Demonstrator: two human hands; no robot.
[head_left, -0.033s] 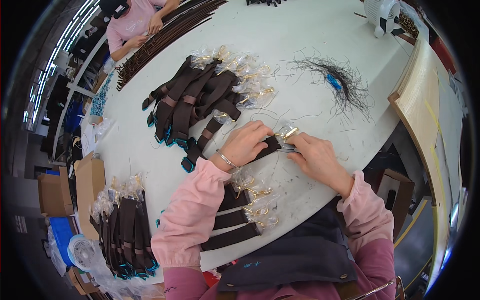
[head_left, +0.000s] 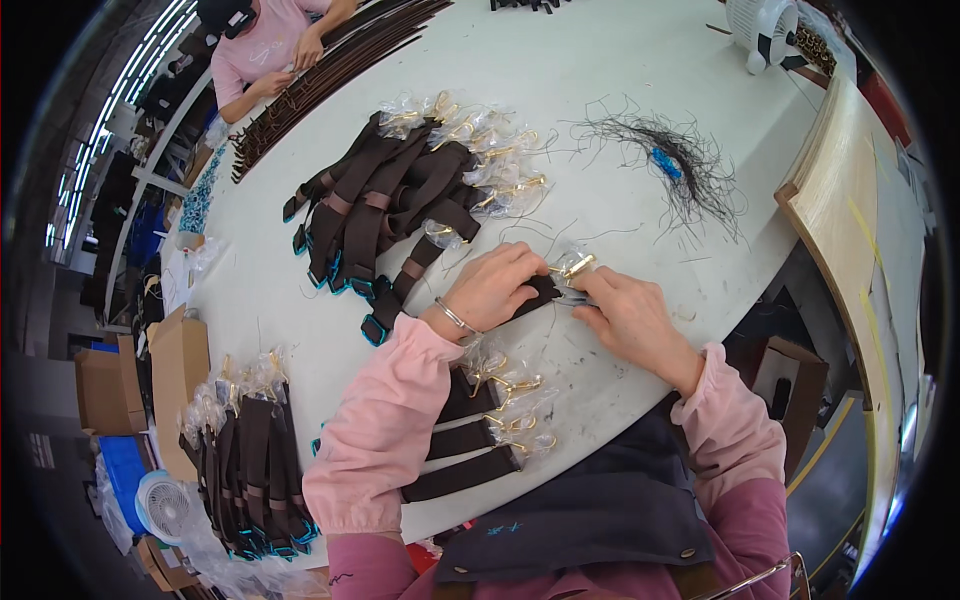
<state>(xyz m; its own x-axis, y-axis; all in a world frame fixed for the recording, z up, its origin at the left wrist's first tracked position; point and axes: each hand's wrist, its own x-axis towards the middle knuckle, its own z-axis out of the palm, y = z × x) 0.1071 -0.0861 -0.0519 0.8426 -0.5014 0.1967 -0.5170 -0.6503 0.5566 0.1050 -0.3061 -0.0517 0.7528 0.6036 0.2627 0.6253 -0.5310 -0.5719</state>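
My left hand, a metal bangle at its wrist, is closed on a dark brown webbing strap. At the strap's right end is a gold-coloured metal clasp in clear plastic film. My right hand is closed around small metal snips, mostly hidden by its fingers; their grey blades reach the strap end beside the clasp. Below my left wrist lie several more straps with film-wrapped gold hooks. Beyond my left hand is a larger pile of brown straps with blue-wrapped buckles.
A tangle of black threads lies at the far right. More straps hang over the table's left edge. A co-worker handles long brown strips across the table. A white fan and a wooden board stand right.
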